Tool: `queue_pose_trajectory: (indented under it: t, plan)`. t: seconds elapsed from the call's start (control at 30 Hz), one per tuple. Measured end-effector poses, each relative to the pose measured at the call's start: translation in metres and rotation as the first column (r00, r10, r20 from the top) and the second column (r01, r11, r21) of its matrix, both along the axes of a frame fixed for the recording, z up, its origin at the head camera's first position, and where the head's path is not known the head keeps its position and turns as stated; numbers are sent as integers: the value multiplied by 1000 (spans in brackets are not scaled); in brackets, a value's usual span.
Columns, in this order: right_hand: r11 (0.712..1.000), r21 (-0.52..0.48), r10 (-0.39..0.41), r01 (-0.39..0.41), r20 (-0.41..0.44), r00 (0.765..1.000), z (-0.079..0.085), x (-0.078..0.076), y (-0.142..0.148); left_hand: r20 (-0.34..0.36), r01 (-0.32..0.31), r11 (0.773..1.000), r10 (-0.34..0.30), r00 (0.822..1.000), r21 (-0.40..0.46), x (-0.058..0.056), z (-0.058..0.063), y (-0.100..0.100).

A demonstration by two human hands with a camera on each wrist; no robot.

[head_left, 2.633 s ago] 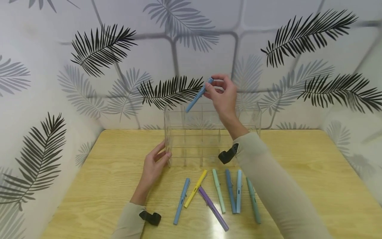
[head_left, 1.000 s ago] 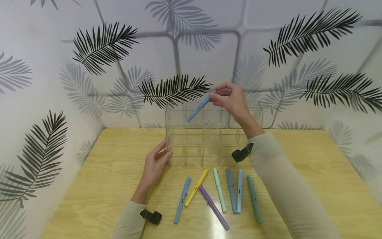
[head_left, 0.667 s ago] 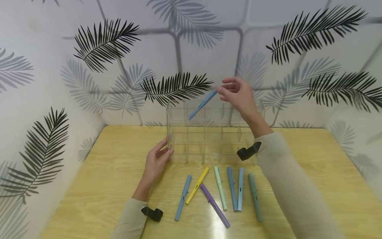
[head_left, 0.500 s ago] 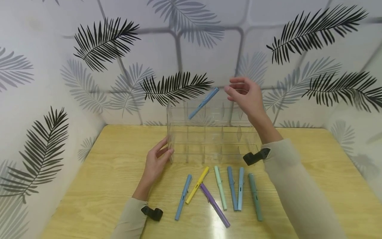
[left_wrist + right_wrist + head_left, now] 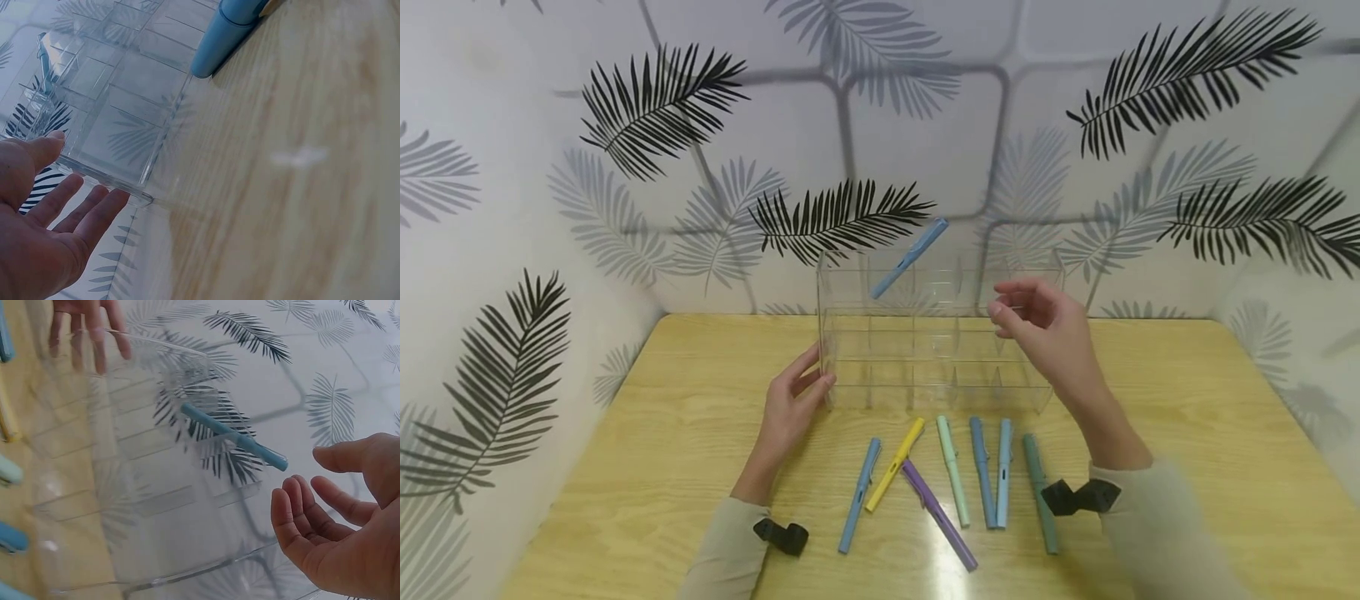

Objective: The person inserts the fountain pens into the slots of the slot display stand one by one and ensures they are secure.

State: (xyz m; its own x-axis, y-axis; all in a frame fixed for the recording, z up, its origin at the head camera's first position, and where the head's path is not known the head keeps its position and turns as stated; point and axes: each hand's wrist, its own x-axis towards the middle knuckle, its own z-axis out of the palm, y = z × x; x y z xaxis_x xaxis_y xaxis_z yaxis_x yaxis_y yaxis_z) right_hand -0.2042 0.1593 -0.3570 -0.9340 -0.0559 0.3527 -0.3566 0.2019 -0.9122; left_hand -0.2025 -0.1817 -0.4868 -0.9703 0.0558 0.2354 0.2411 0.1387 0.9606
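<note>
A clear plastic organizer (image 5: 934,346) with several compartments stands upright on the table. My left hand (image 5: 792,408) holds its left side, thumb at the front edge and fingers along the outer side; the left wrist view shows this hand (image 5: 56,219) at the panel's edge. A light blue pen (image 5: 910,258) leans slanted in the top row, its upper end sticking out above the organizer. My right hand (image 5: 1045,333) hovers in front of the organizer's right end, holding nothing, its fingers loosely bent. In the right wrist view the pen (image 5: 234,436) lies apart from the fingertips.
Several capped pens lie before the organizer: a blue pen (image 5: 860,496), a yellow pen (image 5: 895,465), a purple pen (image 5: 940,517), a mint pen (image 5: 953,471) and a green pen (image 5: 1041,494) among them. Behind the wooden table (image 5: 685,433) rises a leaf-patterned backdrop (image 5: 917,142).
My right hand lowered the blue pen into the organizer's top row, let go of it, then drew away right and downward. My left hand stayed on the organizer's side.
</note>
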Motion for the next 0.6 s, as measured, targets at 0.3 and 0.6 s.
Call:
queue_pose_trajectory:
  t: [0.3,0.6]
  plan:
    - [991,127,-56,45,80,995,-50,38,6,12,3,1000,-3,1000,9,1,1,1]
    - [963,269,-71,33,135,988,-91,56,2,12,8,1000,-8,1000,15,2,1,1]
